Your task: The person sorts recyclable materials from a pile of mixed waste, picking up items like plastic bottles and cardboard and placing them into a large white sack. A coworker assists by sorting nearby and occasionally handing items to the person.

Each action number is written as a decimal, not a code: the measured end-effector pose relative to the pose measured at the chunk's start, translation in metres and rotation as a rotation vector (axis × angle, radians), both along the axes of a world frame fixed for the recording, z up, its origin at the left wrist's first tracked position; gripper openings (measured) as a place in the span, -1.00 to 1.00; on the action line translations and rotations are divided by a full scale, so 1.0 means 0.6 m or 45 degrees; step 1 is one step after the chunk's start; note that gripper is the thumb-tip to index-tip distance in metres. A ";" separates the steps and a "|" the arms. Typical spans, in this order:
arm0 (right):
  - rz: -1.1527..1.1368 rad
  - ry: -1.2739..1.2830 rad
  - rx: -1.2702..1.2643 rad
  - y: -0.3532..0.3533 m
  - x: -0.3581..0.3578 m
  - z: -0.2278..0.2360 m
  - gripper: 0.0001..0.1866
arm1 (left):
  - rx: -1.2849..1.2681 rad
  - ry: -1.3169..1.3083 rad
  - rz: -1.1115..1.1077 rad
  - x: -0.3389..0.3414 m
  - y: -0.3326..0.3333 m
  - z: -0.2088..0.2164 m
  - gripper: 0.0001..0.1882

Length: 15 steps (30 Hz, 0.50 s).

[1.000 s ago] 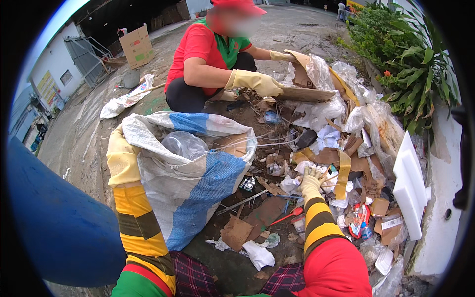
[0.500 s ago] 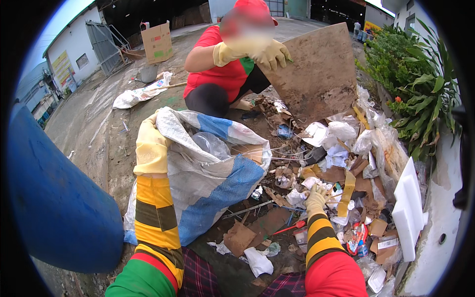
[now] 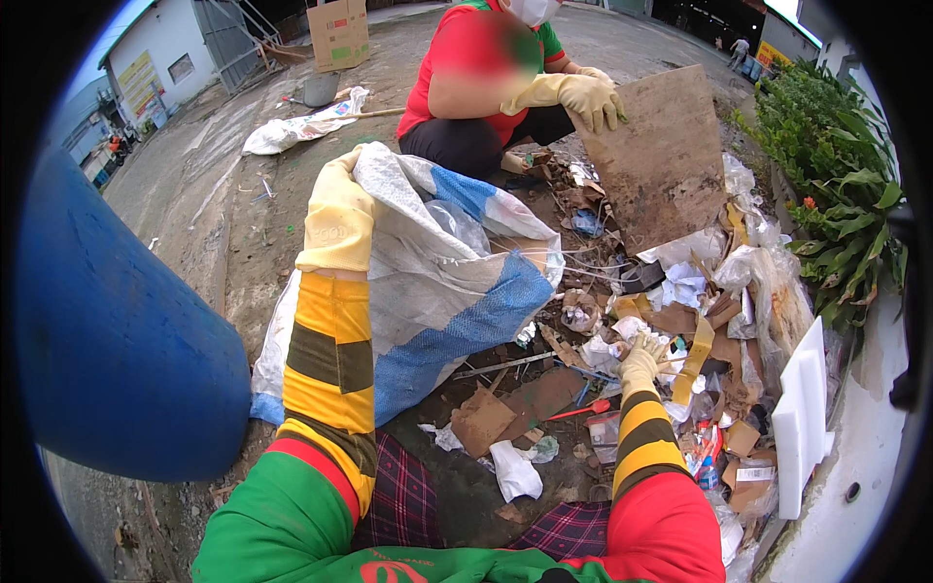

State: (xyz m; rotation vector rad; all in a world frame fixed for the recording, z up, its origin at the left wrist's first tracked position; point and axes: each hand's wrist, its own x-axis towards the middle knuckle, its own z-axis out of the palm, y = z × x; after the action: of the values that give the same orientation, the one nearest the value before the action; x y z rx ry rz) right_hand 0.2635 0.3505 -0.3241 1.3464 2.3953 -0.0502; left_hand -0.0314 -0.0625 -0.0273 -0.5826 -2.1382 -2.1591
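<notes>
Raised at the left, my left hand [image 3: 337, 219], in a cream rubber glove, is closed on the rim of a white and blue woven sack [image 3: 457, 301]. The sack's mouth gapes to the right, with clear plastic [image 3: 459, 225] inside. Low in the waste pile, my gloved right hand [image 3: 641, 361] touches crumpled white paper [image 3: 599, 354], its fingers bent and slightly apart. Nothing shows clearly in its grasp. Beside it lie a yellow-brown strip [image 3: 693, 362] and a red-handled tool [image 3: 581, 409]. Cardboard pieces [image 3: 482, 421] rest nearer to me.
A co-worker [image 3: 486, 97] squats beyond the sack, gloved hands at a stained brown board [image 3: 671, 160]. A blue barrel [image 3: 126, 330] stands close on my left. White foam [image 3: 800, 418] leans by the wall on the right, below green plants [image 3: 846, 185].
The view has tilted and shifted, so the scene sits higher and farther right. The co-worker has turned and the board stands lower. My left hand still grips the sack; my right hand stays at the pile.
</notes>
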 end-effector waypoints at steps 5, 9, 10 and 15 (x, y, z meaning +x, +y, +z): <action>0.039 0.074 -0.048 0.002 0.004 0.005 0.37 | -0.128 0.106 0.173 0.031 0.001 -0.006 -0.59; -0.029 -0.003 -0.005 0.004 0.007 0.005 0.30 | -0.202 0.130 0.179 0.036 -0.002 0.004 -0.51; 0.008 0.045 -0.015 0.003 0.011 0.006 0.30 | -0.263 0.167 0.208 0.035 -0.002 0.010 -0.50; -0.030 0.040 -0.070 0.003 0.011 0.011 0.34 | 1.178 -0.901 -0.131 0.001 0.005 0.036 -0.83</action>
State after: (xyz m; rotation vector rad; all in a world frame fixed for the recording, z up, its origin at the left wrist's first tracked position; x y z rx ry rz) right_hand 0.2703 0.3521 -0.3173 1.3587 2.3863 -0.1437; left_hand -0.0308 -0.0592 -0.0058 0.1864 -0.9498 -3.3303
